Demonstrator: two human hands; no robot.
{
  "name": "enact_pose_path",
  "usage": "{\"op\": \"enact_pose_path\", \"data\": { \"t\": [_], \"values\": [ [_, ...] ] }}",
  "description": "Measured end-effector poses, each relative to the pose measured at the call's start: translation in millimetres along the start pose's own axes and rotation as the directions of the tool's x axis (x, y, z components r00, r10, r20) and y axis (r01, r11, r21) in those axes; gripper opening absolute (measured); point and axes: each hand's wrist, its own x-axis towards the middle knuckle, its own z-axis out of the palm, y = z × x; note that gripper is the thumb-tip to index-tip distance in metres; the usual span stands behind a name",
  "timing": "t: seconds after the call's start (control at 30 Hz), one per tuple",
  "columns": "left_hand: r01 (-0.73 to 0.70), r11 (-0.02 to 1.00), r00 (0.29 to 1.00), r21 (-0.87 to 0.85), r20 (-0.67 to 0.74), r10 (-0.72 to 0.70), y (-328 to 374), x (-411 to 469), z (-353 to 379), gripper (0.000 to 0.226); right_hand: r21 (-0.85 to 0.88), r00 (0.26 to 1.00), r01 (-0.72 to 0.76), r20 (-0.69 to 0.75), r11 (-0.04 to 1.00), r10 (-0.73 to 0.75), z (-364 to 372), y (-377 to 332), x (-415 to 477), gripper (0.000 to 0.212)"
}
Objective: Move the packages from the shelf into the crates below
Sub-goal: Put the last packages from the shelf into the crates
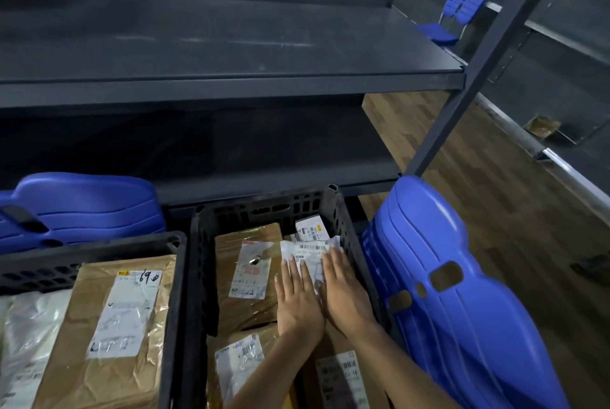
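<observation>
Your left hand (297, 301) and right hand (345, 293) press flat, fingers open, on a white package (308, 255) in the right crate (343, 227).

Few readable marks on the package labels

On the white label (127, 313) of the brown box (105, 342) in the left crate (175, 309), a handwritten "69" can be read. The near right label (343, 379) shows "02 19". Other labels carry only barcodes and blurred print.
</observation>
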Motion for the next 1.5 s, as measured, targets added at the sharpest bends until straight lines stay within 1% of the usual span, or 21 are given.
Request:
{"op": "enact_pose_path", "data": {
  "t": [0.07, 0.1, 0.13, 0.2, 0.23, 0.27, 0.3, 0.33, 0.37, 0.4, 0.47, 0.5, 0.57, 0.67, 0.8, 0.9, 0.97, 1.13, 1.27, 1.37, 1.5],
  "values": [
    [-0.046, 0.995, 0.999, 0.084, -0.010, 0.047, -6, 10, 0, 0.062, -0.092, 0.979, 0.166, 0.138, 0.982, -0.152, 1, 4, 3, 0.051],
    [-0.065, 0.991, 0.998, 0.121, 0.004, 0.065, -9, 17, 0, 0.063, -0.137, 0.954, 0.229, 0.228, 0.964, -0.194, 0, 7, 5, 0.054],
    [-0.084, 0.985, 0.996, 0.153, 0.022, 0.082, -12, 24, 1, 0.064, -0.193, 0.939, 0.270, 0.268, 0.943, -0.214, 0, 9, 7, 0.058],
    [-0.125, 0.977, 0.991, 0.171, 0.074, 0.113, -18, 35, 4, 0.066, -0.192, 0.938, 0.275, 0.268, 0.942, -0.219, 7, 13, 12, 0.049],
    [-0.141, 0.976, 0.987, 0.165, 0.098, 0.126, -19, 38, 7, 0.069, -0.152, 0.930, 0.233, 0.324, 0.961, -0.174, 7, 11, 13, 0.047],
    [-0.150, 0.976, 0.984, 0.160, 0.119, 0.132, -20, 40, 10, 0.071, -0.138, 0.916, 0.191, 0.381, 0.972, -0.125, 5, 9, 13, 0.051],
    [-0.156, 0.975, 0.982, 0.160, 0.136, 0.135, -20, 40, 14, 0.073, -0.165, 0.904, 0.191, 0.414, 0.968, -0.108, 3, 10, 12, 0.054],
    [-0.156, 0.973, 0.980, 0.170, 0.150, 0.131, -18, 39, 17, 0.074, -0.198, 0.920, 0.229, 0.365, 0.953, -0.145, 9, 13, 10, 0.056],
    [-0.155, 0.970, 0.979, 0.190, 0.159, 0.125, -16, 37, 20, 0.074, -0.231, 0.907, 0.256, 0.393, 0.939, -0.151, 12, 14, 8, 0.062],
    [-0.152, 0.966, 0.979, 0.210, 0.166, 0.118, -13, 35, 23, 0.074, -0.233, 0.899, 0.249, 0.418, 0.940, -0.135, 12, 15, 8, 0.073],
    [-0.146, 0.958, 0.978, 0.246, 0.182, 0.102, -9, 33, 28, 0.075, -0.181, 0.889, 0.163, 0.454, 0.970, -0.065, 11, 13, 10, 0.093],
    [-0.142, 0.956, 0.978, 0.256, 0.185, 0.095, -9, 33, 28, 0.075, -0.180, 0.886, 0.148, 0.462, 0.972, -0.049, 12, 12, 11, 0.098],
    [-0.134, 0.959, 0.979, 0.251, 0.181, 0.090, -10, 36, 28, 0.074, -0.218, 0.871, 0.206, 0.485, 0.954, -0.077, 15, 13, 11, 0.094],
    [-0.136, 0.956, 0.982, 0.259, 0.161, 0.096, -13, 36, 25, 0.072, -0.190, 0.881, 0.200, 0.463, 0.961, -0.092, 10, 12, 13, 0.081],
    [-0.151, 0.948, 0.982, 0.280, 0.151, 0.112, -19, 25, 13, 0.072, -0.044, 0.891, 0.065, 0.451, 0.997, -0.038, -7, 5, 19, 0.064],
    [-0.134, 0.953, 0.984, 0.272, 0.152, 0.095, -24, 9, -8, 0.069, -0.021, 0.889, 0.049, 0.457, 0.999, -0.034, -26, -6, 22, 0.067],
    [-0.117, 0.950, 0.987, 0.288, 0.139, 0.080, -32, -2, -29, 0.069, 0.015, 0.870, 0.033, 0.492, 0.999, -0.036, -47, -17, 28, 0.061],
    [-0.064, 0.968, 0.994, 0.242, 0.101, 0.041, -58, -35, -93, 0.063, 0.088, 0.882, 0.072, 0.459, 0.994, -0.104, -107, -53, 44, 0.062],
    [-0.038, 0.981, 0.999, 0.191, -0.006, 0.040, -88, -63, -142, 0.064, 0.149, 0.893, 0.135, 0.410, 0.980, -0.186, -151, -86, 57, 0.061],
    [0.002, 0.976, 0.993, 0.219, -0.115, 0.024, -117, -81, -175, 0.065, 0.173, 0.907, 0.164, 0.361, 0.971, -0.217, -178, -113, 70, 0.061],
    [0.096, 0.971, 0.969, 0.218, -0.242, -0.042, -167, -102, -223, 0.066, 0.217, 0.941, 0.204, 0.225, 0.955, -0.252, -213, -156, 93, 0.061]
  ]
}}
